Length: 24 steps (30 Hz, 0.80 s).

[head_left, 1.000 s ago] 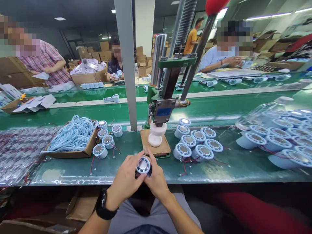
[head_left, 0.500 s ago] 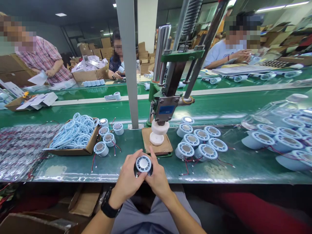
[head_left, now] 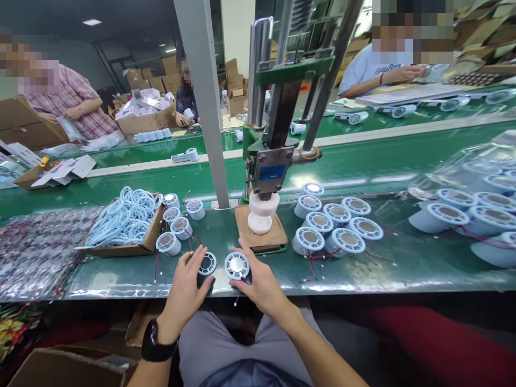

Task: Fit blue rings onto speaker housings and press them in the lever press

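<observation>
The right hand [head_left: 264, 285] pinches a silver-centred unit [head_left: 236, 265]; near its nine o'clock, a dark-centred ring [head_left: 213, 263] sits within the half-curled left hand [head_left: 183, 287], grip unclear.

Left fingers [head_left: 198, 258] at dark-centred disc [head_left: 208, 264], right fingers [head_left: 244, 288] holding blue-rimmed cylinder [head_left: 237, 266], press [head_left: 271, 172] beyond
</observation>
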Each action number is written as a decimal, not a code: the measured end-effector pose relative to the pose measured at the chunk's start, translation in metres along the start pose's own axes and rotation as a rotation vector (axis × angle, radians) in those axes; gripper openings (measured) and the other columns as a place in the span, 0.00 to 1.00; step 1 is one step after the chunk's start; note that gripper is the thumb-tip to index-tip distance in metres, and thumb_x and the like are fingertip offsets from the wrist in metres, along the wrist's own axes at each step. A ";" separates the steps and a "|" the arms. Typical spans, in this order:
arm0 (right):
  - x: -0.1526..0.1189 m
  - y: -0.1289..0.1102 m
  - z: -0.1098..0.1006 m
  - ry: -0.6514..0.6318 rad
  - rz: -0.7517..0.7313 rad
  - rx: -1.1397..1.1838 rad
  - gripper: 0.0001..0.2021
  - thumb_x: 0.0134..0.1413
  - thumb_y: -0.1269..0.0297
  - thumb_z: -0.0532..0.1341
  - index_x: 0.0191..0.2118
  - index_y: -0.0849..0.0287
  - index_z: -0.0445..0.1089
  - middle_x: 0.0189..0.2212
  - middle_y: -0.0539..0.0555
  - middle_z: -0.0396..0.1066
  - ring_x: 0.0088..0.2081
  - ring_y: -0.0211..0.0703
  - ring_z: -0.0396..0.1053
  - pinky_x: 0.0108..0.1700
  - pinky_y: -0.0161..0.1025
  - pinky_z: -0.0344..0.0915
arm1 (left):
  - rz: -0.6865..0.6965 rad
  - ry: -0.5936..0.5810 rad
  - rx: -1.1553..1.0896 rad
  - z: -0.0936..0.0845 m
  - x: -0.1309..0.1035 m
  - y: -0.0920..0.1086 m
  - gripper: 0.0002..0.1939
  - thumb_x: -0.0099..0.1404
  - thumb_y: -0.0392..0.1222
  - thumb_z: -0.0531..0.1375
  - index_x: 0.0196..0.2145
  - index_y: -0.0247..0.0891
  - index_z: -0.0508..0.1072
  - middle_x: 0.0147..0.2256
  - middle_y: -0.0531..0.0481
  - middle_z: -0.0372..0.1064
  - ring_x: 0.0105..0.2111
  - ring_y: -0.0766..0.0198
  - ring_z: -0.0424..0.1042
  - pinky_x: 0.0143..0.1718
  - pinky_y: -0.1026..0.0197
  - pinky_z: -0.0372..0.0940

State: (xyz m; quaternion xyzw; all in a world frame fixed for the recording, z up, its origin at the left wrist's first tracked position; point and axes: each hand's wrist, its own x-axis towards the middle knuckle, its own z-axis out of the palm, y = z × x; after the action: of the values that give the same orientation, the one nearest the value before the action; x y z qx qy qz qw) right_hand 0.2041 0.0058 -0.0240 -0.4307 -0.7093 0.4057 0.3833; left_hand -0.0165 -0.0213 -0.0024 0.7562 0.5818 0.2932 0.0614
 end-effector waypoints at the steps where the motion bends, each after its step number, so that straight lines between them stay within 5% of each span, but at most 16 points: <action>1: 0.000 0.000 0.000 -0.001 0.000 0.004 0.47 0.48 0.73 0.69 0.70 0.50 0.45 0.60 0.55 0.64 0.60 0.45 0.65 0.63 0.45 0.62 | 0.055 0.011 0.002 -0.002 0.004 0.003 0.25 0.68 0.39 0.58 0.62 0.43 0.64 0.61 0.42 0.64 0.58 0.51 0.61 0.57 0.43 0.63; 4: 0.001 -0.001 0.000 0.005 0.009 0.020 0.48 0.47 0.73 0.69 0.70 0.50 0.46 0.59 0.56 0.65 0.58 0.45 0.67 0.62 0.44 0.63 | 0.245 -0.043 -0.061 -0.013 0.027 0.018 0.17 0.71 0.40 0.55 0.56 0.44 0.71 0.55 0.43 0.69 0.52 0.55 0.65 0.53 0.49 0.66; 9: 0.003 -0.006 -0.001 0.007 0.023 0.031 0.48 0.45 0.73 0.69 0.70 0.50 0.48 0.57 0.55 0.68 0.56 0.45 0.69 0.59 0.44 0.66 | 0.453 -0.343 -0.236 -0.024 0.071 0.029 0.11 0.71 0.40 0.56 0.44 0.45 0.79 0.44 0.46 0.74 0.43 0.60 0.69 0.47 0.56 0.67; 15: 0.003 -0.006 -0.001 0.025 0.026 0.023 0.47 0.45 0.73 0.68 0.70 0.50 0.48 0.56 0.56 0.69 0.55 0.47 0.70 0.58 0.44 0.66 | 0.454 -0.336 -0.356 -0.007 0.081 0.030 0.13 0.72 0.42 0.55 0.33 0.41 0.78 0.38 0.45 0.74 0.43 0.59 0.68 0.47 0.57 0.65; 19: 0.003 -0.005 -0.002 0.019 0.030 0.012 0.48 0.45 0.73 0.68 0.70 0.50 0.47 0.57 0.55 0.68 0.56 0.46 0.69 0.59 0.44 0.65 | 0.294 -0.067 -0.329 -0.007 0.068 0.025 0.15 0.73 0.43 0.51 0.32 0.38 0.73 0.38 0.45 0.71 0.42 0.61 0.69 0.46 0.59 0.65; 24: 0.000 0.000 -0.002 0.013 0.022 -0.016 0.44 0.49 0.70 0.66 0.70 0.52 0.47 0.58 0.55 0.66 0.56 0.46 0.69 0.59 0.43 0.65 | -0.145 0.458 -0.147 -0.052 -0.004 -0.007 0.10 0.70 0.43 0.56 0.32 0.38 0.71 0.34 0.50 0.68 0.37 0.63 0.69 0.41 0.63 0.64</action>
State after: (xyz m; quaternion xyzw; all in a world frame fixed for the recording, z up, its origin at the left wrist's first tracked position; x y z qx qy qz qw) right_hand 0.2062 0.0068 -0.0231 -0.4443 -0.7052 0.4012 0.3799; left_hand -0.0497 -0.0355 0.0363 0.6196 0.6103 0.4935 0.0037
